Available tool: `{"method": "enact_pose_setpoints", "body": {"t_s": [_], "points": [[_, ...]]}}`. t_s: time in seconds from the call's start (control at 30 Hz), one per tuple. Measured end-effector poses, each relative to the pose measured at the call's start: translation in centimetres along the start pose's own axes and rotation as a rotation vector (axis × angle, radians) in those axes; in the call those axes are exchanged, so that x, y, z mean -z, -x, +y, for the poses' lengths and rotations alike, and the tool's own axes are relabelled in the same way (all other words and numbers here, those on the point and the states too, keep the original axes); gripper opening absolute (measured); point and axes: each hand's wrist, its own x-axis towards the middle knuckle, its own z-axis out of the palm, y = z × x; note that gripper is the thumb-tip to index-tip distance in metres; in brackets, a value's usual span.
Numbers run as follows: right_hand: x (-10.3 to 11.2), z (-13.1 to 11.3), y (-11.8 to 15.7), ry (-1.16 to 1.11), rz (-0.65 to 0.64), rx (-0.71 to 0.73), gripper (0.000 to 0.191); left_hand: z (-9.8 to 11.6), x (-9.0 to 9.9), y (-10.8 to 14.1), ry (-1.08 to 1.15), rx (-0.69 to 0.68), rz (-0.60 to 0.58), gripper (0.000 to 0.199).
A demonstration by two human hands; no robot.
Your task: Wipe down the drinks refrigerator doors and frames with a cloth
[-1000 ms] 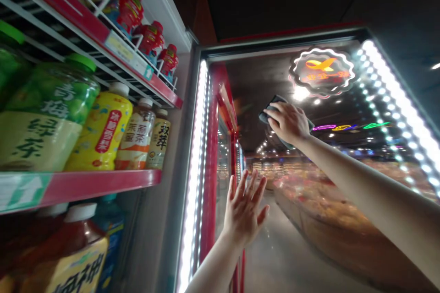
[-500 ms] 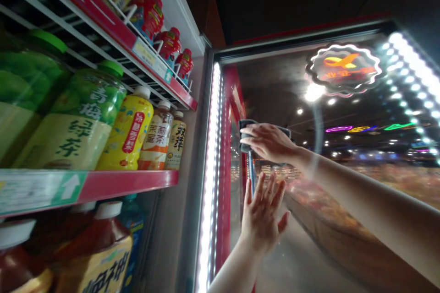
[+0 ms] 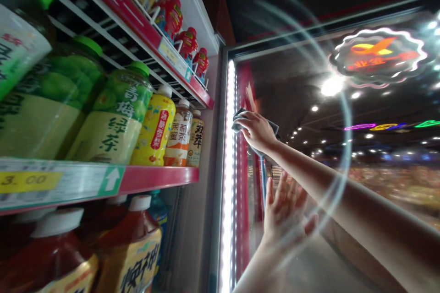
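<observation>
My right hand (image 3: 258, 132) presses a dark grey cloth (image 3: 239, 121) against the glass door (image 3: 295, 100), close to its lit left edge. The cloth shows past the fingertips and behind the wrist. Lower down, my left hand (image 3: 285, 203) rests palm-first toward the glass with its fingers spread and nothing in it; whether all of it touches cannot be seen. Curved pale streaks cross the glass and overlap my left hand and right forearm.
Shelves with a red front rail (image 3: 158, 178) fill the left side, holding green tea bottles (image 3: 113, 114), a yellow bottle (image 3: 154, 128) and small red bottles (image 3: 188, 46). A bright light strip (image 3: 228, 169) runs up the door's edge. A glowing sign (image 3: 378, 57) shows upper right.
The view has shifted, so the shelves and door appear further right. My right hand and the cloth have moved left and slightly up on the glass, nearer the light strip. Curved streaks now show.
</observation>
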Motion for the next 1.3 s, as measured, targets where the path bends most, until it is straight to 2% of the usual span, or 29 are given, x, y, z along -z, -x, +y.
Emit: {"method": "enact_pose_setpoints", "body": {"t_s": [0.07,0.17,0.2,0.27,0.33,0.37,0.43,0.5,0.57,0.63,0.77,0.8,0.87,0.97,1.03,1.1,1.2,1.27,1.3], "points": [[-0.1,-0.2,0.7,-0.047,0.033,0.059,0.038,0.1,0.0,0.1,-0.004,0.001,0.018,0.071],[-1.0,-0.2,-1.4,-0.044,-0.071,0.247,0.041,0.0,-0.4,0.2,0.001,-0.013,-0.003,0.074],[-1.3,-0.1,-2.8,-0.031,-0.1,0.244,0.042,0.0,-0.6,0.3,0.004,-0.019,-0.009,0.076],[-1.7,0.2,-5.4,0.002,-0.113,0.12,0.045,-0.2,-1.0,0.3,0.01,-0.043,-0.011,0.078],[-1.8,0.3,-6.7,0.039,-0.106,0.023,0.047,-0.5,-1.1,0.5,0.017,-0.067,-0.004,0.08],[-1.8,0.3,-6.4,0.054,-0.109,0.031,0.048,-0.7,-1.0,0.8,0.022,-0.071,-0.004,0.08],[-1.6,0.0,-4.6,0.061,-0.129,0.146,0.048,-1.4,-0.6,1.9,0.026,-0.054,-0.009,0.08],[-1.4,-0.2,-2.3,0.041,-0.165,0.301,0.048,-2.4,0.0,3.4,0.013,0.005,-0.026,0.078],[-1.4,0.0,-1.3,0.03,-0.179,0.393,0.047,-3.5,0.4,5.1,-0.011,0.079,-0.045,0.076],[-1.5,0.5,-2.5,0.05,-0.147,0.346,0.046,-4.3,0.6,6.3,-0.033,0.139,-0.053,0.073],[-2.2,0.4,-6.7,0.099,-0.07,0.069,0.048,-5.0,0.4,7.2,-0.054,0.197,-0.054,0.072],[-2.4,0.0,-6.8,0.101,-0.068,0.045,0.048,-4.9,0.4,7.2,-0.052,0.202,-0.055,0.073],[-2.8,-1.0,-5.3,0.095,-0.074,0.09,0.047,-4.8,0.3,7.2,-0.038,0.212,-0.053,0.073],[-2.7,-1.8,-1.5,0.067,-0.101,0.294,0.048,-4.7,0.3,7.2,-0.006,0.229,-0.04,0.067],[-2.2,-0.9,-0.8,0.06,-0.11,0.38,0.05,-4.6,0.3,7.2,0.013,0.237,-0.026,0.056],[-1.3,0.8,-2.3,0.094,-0.093,0.314,0.049,-4.5,0.3,7.1,0.026,0.243,-0.013,0.042],[-0.5,2.8,-5.8,0.182,-0.039,0.048,0.038,-4.4,0.4,6.9,0.041,0.249,0.005,0.031],[-0.4,2.4,-5.9,0.218,-0.025,-0.007,0.031,-4.3,0.5,6.9,0.053,0.252,0.022,0.031],[-0.5,1.6,-4.8,0.226,-0.027,0.017,0.03,-4.4,0.5,6.9,0.06,0.253,0.033,0.032]]}}
